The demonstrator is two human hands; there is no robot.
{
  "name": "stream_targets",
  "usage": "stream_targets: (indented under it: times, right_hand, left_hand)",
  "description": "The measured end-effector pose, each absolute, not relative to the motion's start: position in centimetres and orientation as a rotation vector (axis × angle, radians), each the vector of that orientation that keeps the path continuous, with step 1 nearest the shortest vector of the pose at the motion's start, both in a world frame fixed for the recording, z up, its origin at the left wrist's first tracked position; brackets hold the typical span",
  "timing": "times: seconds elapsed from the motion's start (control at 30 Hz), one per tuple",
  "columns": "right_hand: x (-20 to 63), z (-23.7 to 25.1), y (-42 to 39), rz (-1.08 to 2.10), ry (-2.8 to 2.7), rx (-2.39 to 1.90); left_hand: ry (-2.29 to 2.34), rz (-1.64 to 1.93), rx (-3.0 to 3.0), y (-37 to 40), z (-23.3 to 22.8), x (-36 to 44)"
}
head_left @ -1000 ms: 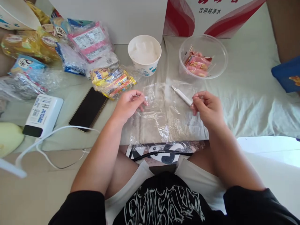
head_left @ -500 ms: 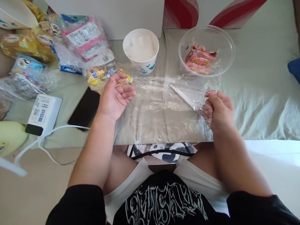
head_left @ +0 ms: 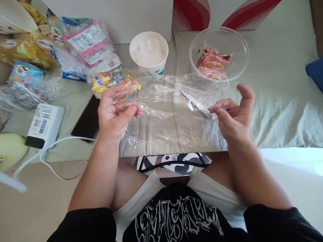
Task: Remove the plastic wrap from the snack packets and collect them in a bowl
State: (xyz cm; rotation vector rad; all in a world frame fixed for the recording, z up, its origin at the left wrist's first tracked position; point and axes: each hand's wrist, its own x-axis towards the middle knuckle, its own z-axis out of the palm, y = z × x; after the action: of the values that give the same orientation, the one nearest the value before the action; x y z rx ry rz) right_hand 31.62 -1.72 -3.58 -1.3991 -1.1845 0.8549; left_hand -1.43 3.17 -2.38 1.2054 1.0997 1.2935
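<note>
A clear plastic film (head_left: 174, 124) lies spread over the cloth-covered surface between my hands. Thumb and fingers of my left hand (head_left: 116, 117) pinch its left side. At the other side my right hand (head_left: 233, 116) pinches the film between thumb and fingers, index finger raised. Under or among the film, close to my right fingertips, is a slim white-handled cutter (head_left: 195, 102); the film's shine hides its exact layering. Just beyond my left hand sit yellow snack packets (head_left: 107, 82) in clear wrap.
Behind the film stand a white paper tub (head_left: 148, 53) and a clear round bowl (head_left: 219, 53) holding pink-red packets (head_left: 213, 64). At left lie a phone (head_left: 87, 117), a white power bank (head_left: 45, 124) with a cable, and several wrapped packages (head_left: 87, 43). White-and-red boxes (head_left: 108, 16) line the back.
My left hand has gone from open and raised to pinching the film. My right hand has moved slightly left, its index finger now lifted. The view has shifted a little.
</note>
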Motion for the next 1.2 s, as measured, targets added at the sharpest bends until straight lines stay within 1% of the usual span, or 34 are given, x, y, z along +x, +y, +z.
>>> stream_targets:
  times: [0.17,0.27,0.33,0.4,0.47,0.53,0.57,0.67,0.73,0.8,0.87,0.93,1.0,1.03,1.1,1.2]
  right_hand:
    - [31.9,-4.3,-1.8,0.588,-1.414,-1.443]
    - [32.1,-4.0,-1.6,0.338,-1.516,-1.491]
    - [32.2,-3.7,-1.5,0.169,-1.530,-1.520]
    - [32.2,-3.4,-1.4,0.040,-1.512,-1.555]
    - [32.3,-3.2,-1.5,0.000,-1.505,-1.551]
    - [32.2,-3.0,-1.7,0.100,-1.497,-1.448]
    - [32.1,-2.9,-1.9,0.209,-1.480,-1.372]
    - [31.7,-2.3,-2.5,0.682,-1.336,-1.226]
    - [31.7,-1.7,-2.8,1.008,-1.203,-1.274]
    - [32.3,-1.2,-2.9,1.248,-1.103,-1.319]
    - [33.2,-0.8,-2.7,1.341,-1.046,-1.262]
    - [34.1,-0.7,-2.2,1.278,-0.967,-1.199]
    - [34.2,-0.7,-1.6,1.208,-0.871,-1.209]
    - [33.9,-0.8,-1.3,1.235,-0.849,-1.220]
    - [32.7,-1.1,-1.1,1.442,-0.907,-1.185]
    - [30.1,-1.8,-1.5,1.840,-1.160,-1.032]
  left_hand:
    - [1.296,1.272,1.423,2.9,-2.6,-1.9]
    - [1.442,1.232,1.588,3.0,-2.8,-2.2]
    - [1.434,1.257,1.719,3.2,-3.0,-2.5]
    - [1.363,1.355,1.806,3.5,-3.1,-2.7]
    - [1.242,1.484,1.788,3.7,-3.1,-2.7]
    - [1.121,1.520,1.650,3.7,-2.8,-2.4]
    - [1.073,1.491,1.563,3.6,-2.6,-2.2]
    - [0.996,1.372,1.325,3.2,-1.8,-1.4]
    - [1.058,1.317,1.203,3.2,-1.5,-1.2]
    - [1.191,1.254,1.087,3.5,-1.5,-1.1]
    - [1.304,1.181,0.987,3.9,-1.6,-1.2]
    - [1.343,1.064,0.920,4.3,-1.6,-1.1]
    - [1.335,0.875,0.893,4.4,-1.5,-0.8]
    - [1.326,0.769,0.891,4.3,-1.3,-0.5]
    - [1.311,0.572,0.904,4.1,-1.0,0.3]
    - [1.255,0.384,0.956,3.6,-0.8,1.5]
